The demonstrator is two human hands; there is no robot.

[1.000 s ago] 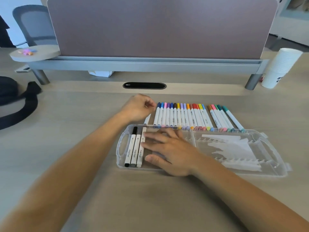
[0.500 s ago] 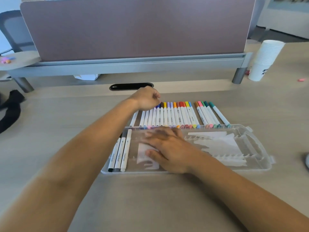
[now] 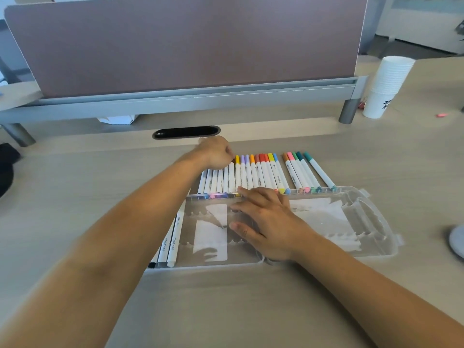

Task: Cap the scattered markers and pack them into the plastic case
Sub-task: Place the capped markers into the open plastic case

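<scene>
White markers [image 3: 253, 175] point caps-away behind the case [image 3: 364, 217], right hand [image 3: 266, 222] flat on it (left hand [image 3: 216, 153]: hold unclear).

An office — a mauve fabric divider panel [image 3: 185, 43] on a grey rail [image 3: 200, 101] stands along the counter's [image 3: 75, 177] far edge, with a cable slot [image 3: 186, 132] and stacked paper cups [image 3: 386, 86].

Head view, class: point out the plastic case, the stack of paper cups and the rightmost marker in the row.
plastic case [image 3: 376, 222]: head view, clear right-end wall.
stack of paper cups [image 3: 386, 84]: head view, middle of stack.
rightmost marker [image 3: 320, 172]: head view, white barrel.
</scene>
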